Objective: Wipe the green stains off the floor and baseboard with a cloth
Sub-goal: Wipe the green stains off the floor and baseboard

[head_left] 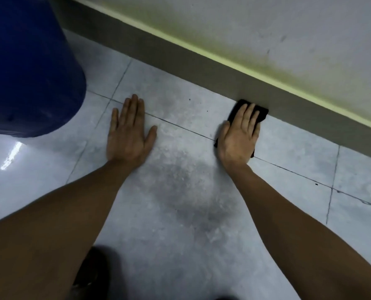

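While left hand (128, 135) lies flat, right hand (239, 137) presses cloth (260, 110).

left hand (128, 132): flat, fingers straight | right hand (239, 136): seemingly flat, pressing

No readable text anywhere

No letters, numbers, labels, brand marks or signs show on the tiled floor (180, 202), the baseboard (201, 68), the wall (266, 29), the blue barrel (28, 68) or the dark cloth (260, 111).
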